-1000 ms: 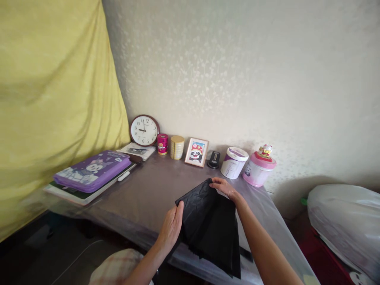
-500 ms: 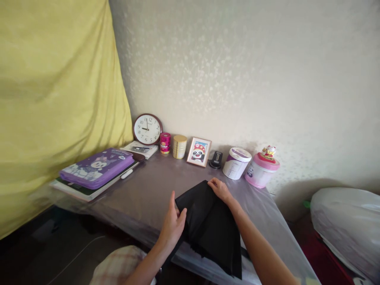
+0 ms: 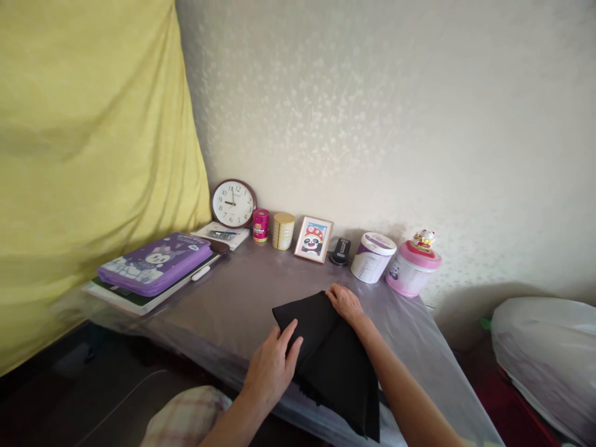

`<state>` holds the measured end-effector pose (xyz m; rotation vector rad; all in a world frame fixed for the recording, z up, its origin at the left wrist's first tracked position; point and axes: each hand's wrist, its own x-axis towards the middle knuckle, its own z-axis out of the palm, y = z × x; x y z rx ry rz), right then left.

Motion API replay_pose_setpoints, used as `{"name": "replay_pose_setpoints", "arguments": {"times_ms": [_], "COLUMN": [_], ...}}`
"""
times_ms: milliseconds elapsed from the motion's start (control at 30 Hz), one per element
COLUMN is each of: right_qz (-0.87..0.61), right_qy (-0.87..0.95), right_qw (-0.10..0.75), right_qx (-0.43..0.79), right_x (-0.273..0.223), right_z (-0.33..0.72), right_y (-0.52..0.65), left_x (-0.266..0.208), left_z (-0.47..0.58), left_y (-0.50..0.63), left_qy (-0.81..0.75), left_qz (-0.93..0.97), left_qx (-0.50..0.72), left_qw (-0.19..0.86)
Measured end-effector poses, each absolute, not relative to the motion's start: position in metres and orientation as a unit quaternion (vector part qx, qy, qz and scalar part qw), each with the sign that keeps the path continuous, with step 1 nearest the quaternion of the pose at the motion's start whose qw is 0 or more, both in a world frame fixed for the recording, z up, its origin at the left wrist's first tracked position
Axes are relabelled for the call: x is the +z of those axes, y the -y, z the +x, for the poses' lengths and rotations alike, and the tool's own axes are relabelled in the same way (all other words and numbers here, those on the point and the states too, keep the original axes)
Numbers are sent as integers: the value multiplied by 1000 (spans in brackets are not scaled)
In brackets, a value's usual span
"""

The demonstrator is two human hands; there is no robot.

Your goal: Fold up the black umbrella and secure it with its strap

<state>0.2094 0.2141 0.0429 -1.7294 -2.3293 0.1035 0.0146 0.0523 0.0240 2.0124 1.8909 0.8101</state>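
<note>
A folded piece of black cloth (image 3: 333, 360) hangs over the near edge of the table, its lower border uneven and a crease running down it. My right hand (image 3: 344, 302) pinches its top corner, fingers closed on the fabric. At the cloth's left side is my left hand (image 3: 274, 360), with thumb and index finger stretched out and apart over the material. Its other fingers are partly hidden, and I cannot tell how firmly they touch the cloth. A dark strip shows behind my right forearm, partly covered.
Along the wall stand a clock (image 3: 233, 203), a pink can (image 3: 261, 226), a yellow tin (image 3: 283, 231), a panda picture frame (image 3: 313, 239), a small black device (image 3: 341, 252), a white tub (image 3: 373, 258) and a pink-lidded jar (image 3: 413, 269). A purple case (image 3: 156, 264) lies on books at left.
My left hand has turned and moved slightly onto the cloth, its raised index finger now lowered over it. The cloth's top edge has dropped a little; my right hand keeps its hold.
</note>
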Motion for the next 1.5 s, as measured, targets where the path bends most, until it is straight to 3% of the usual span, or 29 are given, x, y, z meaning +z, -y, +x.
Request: {"name": "replay_pose_setpoints", "arguments": {"times_ms": [133,267,467,633,900,1100,1233,1500], "right_qz": [-594,-600,-379,-295,-414,-506,-578,-615], "right_qy": [795,786,887,938,909,862,812,726], "right_qw": [124,145,253,183,54,33,81,304], "right_qx": [14,-28,-74,-1,1,18,14,36], "right_x": [40,43,53,38,38,41,49,66], "right_z": [208,205,186,177,192,205,223,311], "right_y": [-216,-212,-171,-159,-197,-213,-214,-161], "left_x": [25,24,24,23,20,23,25,26], "left_z": [16,20,27,29,31,31,32,27], "left_y": [-45,-46,-46,-43,-43,-42,-41,-40], "left_qy": [-670,-673,-680,-694,-695,-694,-690,-680], "left_qz": [721,725,724,714,715,716,719,729], "left_qx": [158,93,61,52,35,29,27,35], "left_qw": [84,109,98,75,64,76,77,73]}}
